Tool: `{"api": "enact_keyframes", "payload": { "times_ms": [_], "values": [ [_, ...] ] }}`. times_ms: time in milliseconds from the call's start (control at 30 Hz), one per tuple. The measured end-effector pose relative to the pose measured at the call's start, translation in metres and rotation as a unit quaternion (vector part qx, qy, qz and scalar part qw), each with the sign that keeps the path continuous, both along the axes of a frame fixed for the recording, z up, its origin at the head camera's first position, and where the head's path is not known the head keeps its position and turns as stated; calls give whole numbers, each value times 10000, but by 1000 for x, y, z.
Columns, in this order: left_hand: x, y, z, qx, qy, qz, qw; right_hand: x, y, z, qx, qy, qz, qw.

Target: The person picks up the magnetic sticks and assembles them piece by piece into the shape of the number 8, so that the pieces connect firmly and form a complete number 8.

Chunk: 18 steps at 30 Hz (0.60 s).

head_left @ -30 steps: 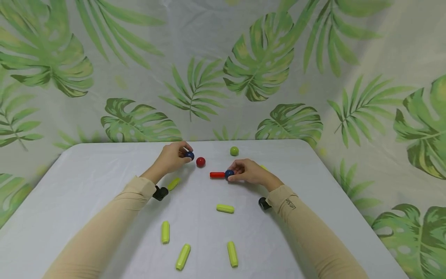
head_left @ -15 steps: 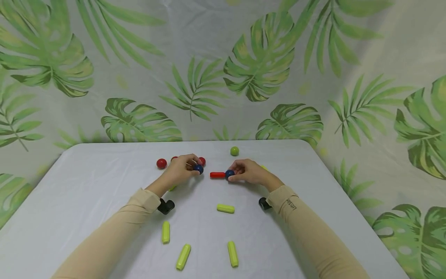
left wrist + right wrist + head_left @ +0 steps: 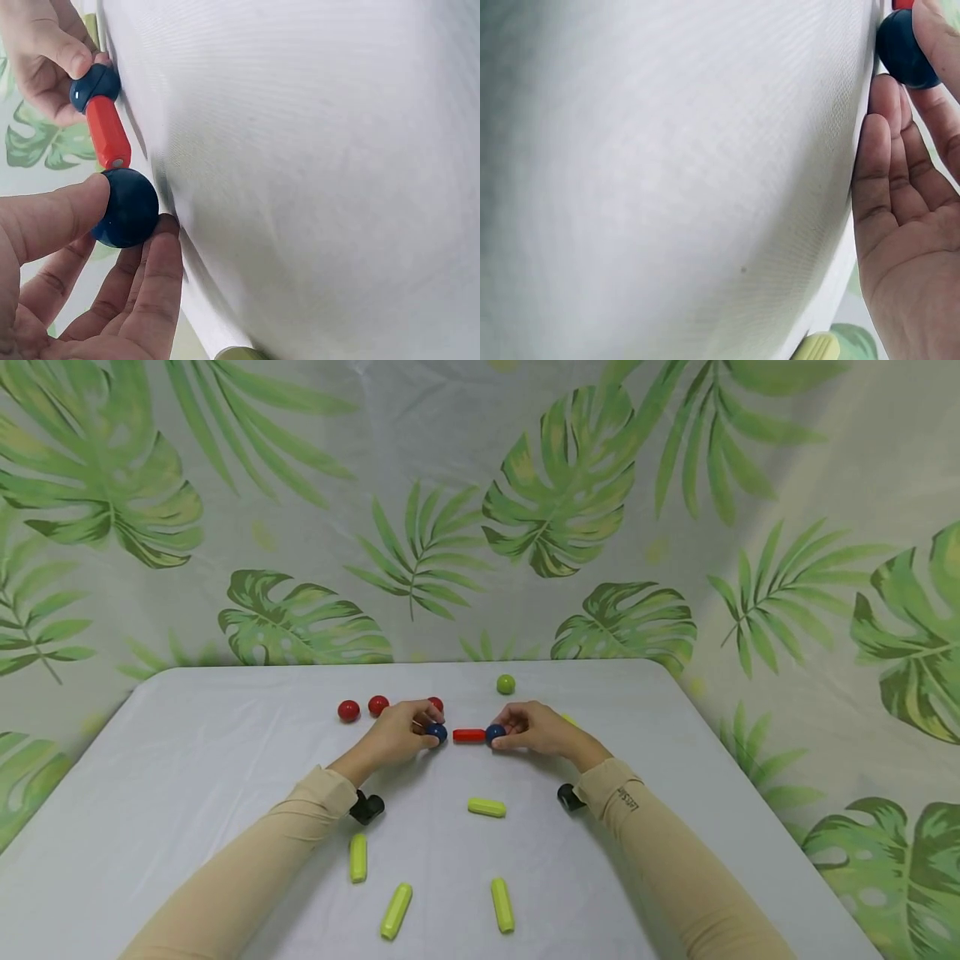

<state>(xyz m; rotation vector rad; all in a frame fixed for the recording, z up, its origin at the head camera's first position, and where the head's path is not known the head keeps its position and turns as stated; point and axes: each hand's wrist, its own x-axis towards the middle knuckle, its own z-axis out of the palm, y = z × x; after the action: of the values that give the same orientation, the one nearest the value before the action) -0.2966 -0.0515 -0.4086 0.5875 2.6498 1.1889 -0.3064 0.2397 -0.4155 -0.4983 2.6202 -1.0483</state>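
Note:
My left hand [image 3: 397, 732] pinches a dark blue ball [image 3: 437, 733] between thumb and fingers. My right hand [image 3: 538, 727] holds another blue ball [image 3: 494, 735]; a short red rod [image 3: 468, 736] extends leftward from it, end against the ball. In the left wrist view, the near end of the red rod [image 3: 109, 131] bears a small grey spot and faces the left-hand blue ball [image 3: 129, 208]. A narrow gap between rod and left ball shows in the head view. The right wrist view catches the right-hand blue ball [image 3: 907, 49] at its upper edge.
Red balls [image 3: 348, 711] lie behind and left of my left hand, one partly covered by it. A green ball [image 3: 506, 684] sits near the far edge. Several yellow-green rods [image 3: 487, 807] are scattered nearer me on the white table [image 3: 247, 760]; one is mostly behind my right hand.
My left hand has carried its blue ball rightward and nearer me, up close to the red rod's free end. Two red balls it covered now show. The right hand has stayed in place.

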Motion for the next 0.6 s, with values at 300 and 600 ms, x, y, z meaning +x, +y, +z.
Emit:
{"api": "enact_keyframes", "payload": {
  "times_ms": [300, 600],
  "values": [
    [1, 3, 0, -74, -23, 36, 10000, 0, 0, 0, 31, -17, 32, 10000],
    [1, 6, 1, -106, 47, 10, 9999, 0, 2, 1, 85, -28, -20, 10000]
  ]
}}
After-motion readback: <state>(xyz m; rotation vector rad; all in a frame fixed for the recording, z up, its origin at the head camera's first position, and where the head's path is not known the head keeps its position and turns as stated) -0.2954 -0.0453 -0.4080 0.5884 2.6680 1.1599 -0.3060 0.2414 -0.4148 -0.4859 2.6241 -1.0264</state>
